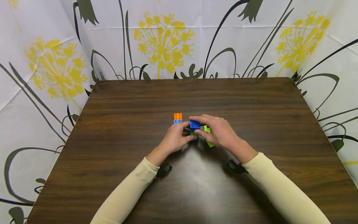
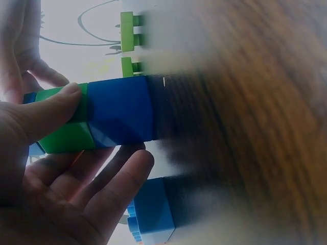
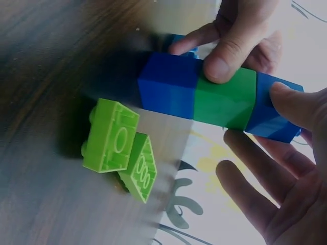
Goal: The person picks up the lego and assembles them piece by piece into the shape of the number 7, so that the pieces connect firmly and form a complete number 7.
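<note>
A tower of three toy building bricks stands upright on the table: a blue top brick [image 1: 195,125], a green brick [image 3: 225,99] in the middle and a blue bottom brick [image 3: 167,84]. My left hand [image 1: 173,138] pinches the tower at the green brick, its thumb flat on the near face. From the other side, my right hand [image 1: 219,130] holds the blue top brick between thumb and fingers. The lower fingers of the right hand stay apart from the tower. In the right wrist view, a lime green brick [image 3: 110,135] lies upside down beside the tower.
Next to it is a second lime green brick [image 3: 139,168], also hollow side up. Behind the left hand sit a light blue brick [image 2: 153,209] and an orange brick [image 1: 177,116]. All stand on a dark wooden table [image 1: 126,102] with a patterned curtain [image 1: 112,37] behind.
</note>
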`<state>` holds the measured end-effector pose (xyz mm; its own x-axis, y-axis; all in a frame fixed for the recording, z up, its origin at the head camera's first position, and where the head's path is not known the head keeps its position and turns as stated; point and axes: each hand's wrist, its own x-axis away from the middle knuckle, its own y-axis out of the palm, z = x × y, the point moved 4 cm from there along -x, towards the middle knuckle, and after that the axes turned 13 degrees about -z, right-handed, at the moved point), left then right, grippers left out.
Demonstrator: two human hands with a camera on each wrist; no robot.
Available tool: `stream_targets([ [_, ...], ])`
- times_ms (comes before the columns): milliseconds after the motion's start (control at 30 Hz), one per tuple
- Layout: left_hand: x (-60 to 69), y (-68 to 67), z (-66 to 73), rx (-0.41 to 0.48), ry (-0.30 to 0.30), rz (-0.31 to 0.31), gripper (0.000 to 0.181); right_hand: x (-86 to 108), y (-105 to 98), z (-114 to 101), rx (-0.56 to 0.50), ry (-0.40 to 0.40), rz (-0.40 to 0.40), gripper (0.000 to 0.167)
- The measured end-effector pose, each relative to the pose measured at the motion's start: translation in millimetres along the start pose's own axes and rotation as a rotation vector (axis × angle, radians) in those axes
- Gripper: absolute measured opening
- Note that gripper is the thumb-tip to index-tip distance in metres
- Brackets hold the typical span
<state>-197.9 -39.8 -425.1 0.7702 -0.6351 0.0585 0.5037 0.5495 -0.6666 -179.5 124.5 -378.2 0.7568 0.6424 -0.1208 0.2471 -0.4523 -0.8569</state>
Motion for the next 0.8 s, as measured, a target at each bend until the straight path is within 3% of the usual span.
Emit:
stream_targets([
  [200, -0.9, 0.2, -0.4, -0.009, -0.011, 0.005, 0.034, 0.9, 2.6, 0.2, 0.021, 0.017, 0.023, 0.051],
  [467, 0.2, 1.5, -0.2, 0.001, -0.027, -0.012, 0.037, 2.5, 7.2, 2.4, -0.056, 0.065, 0.016, 0.052],
  [800, 0.2, 0.8, -0.7, 0.000, -0.022, -0.009, 0.038, 3.6, 2.0, 2.3, -0.093, 0.073, -0.051, 0.055],
])
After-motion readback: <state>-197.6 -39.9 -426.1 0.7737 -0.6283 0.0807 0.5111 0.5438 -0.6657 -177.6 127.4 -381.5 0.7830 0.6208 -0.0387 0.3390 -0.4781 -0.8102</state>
